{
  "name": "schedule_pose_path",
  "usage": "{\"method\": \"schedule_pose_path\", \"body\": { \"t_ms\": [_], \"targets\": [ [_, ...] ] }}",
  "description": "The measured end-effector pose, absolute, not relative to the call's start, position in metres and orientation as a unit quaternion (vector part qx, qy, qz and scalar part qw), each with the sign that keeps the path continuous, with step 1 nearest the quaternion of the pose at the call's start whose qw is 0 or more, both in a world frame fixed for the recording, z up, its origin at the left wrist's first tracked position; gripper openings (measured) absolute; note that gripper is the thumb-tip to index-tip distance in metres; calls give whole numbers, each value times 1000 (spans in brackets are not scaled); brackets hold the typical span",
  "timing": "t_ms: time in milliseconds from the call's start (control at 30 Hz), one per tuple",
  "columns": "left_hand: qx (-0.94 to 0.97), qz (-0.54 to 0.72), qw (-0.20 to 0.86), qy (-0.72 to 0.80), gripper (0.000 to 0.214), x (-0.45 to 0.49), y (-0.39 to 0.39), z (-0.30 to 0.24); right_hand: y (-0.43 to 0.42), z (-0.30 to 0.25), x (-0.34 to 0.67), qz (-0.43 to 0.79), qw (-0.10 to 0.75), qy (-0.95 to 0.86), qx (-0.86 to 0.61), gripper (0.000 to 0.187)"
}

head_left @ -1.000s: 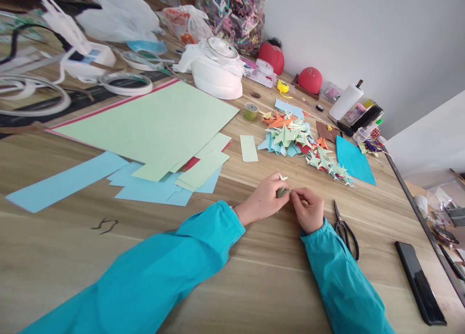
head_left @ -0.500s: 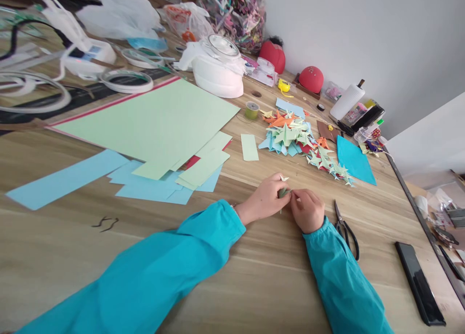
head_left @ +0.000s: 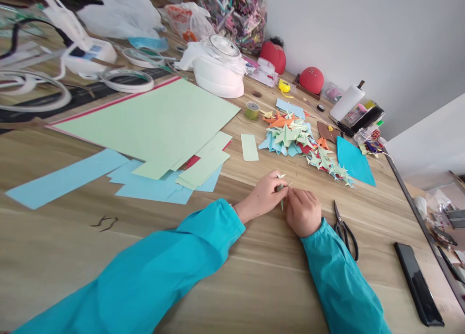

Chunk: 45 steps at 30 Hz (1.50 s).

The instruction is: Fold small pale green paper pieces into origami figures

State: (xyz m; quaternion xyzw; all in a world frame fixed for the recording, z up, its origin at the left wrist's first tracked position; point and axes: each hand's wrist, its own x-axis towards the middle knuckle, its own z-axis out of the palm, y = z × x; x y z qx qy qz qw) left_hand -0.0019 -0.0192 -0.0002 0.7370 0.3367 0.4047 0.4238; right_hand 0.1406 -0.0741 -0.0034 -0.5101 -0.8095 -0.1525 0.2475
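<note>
My left hand and my right hand meet on the wooden table, both pinching a small folded piece of light green paper. Pointed tips of the paper stick up and down between the fingers. Both arms wear teal sleeves. Beyond the hands lies a heap of folded paper shapes in green, blue, orange and red. A small green paper strip lies flat just beyond my left hand.
Black scissors lie right of my right hand, a black phone farther right. Large green sheets and blue sheets cover the left. A white kettle, tape rolls, bags and red cushions crowd the back.
My right hand has rolled over, knuckles up, and slid slightly left against the left hand. The green paper now shows thin pointed tips between the fingers.
</note>
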Motion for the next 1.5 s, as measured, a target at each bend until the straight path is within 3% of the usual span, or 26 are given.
{"method": "schedule_pose_path", "body": {
  "t_ms": [233, 400, 667, 1233, 1500],
  "targets": [
    [710, 400, 454, 361, 14, -1, -20, -3, -72, -8, 144, 52, 439, -656, -612, 23],
    [732, 391, 426, 361, 13, -1, -21, -2, -68, -7, 147, 194, 473, -597, -619, 22],
    [753, 382, 406, 352, 11, -1, -22, -2, -66, -5, 146, 287, 459, -599, -591, 25],
    [696, 393, 488, 352, 16, -1, -24, 3, -66, -5, 146, 321, 509, -566, -563, 17],
    [709, 394, 469, 350, 14, -1, -24, 3, -66, -3, 146, 300, 504, -570, -576, 14]
  ]
}}
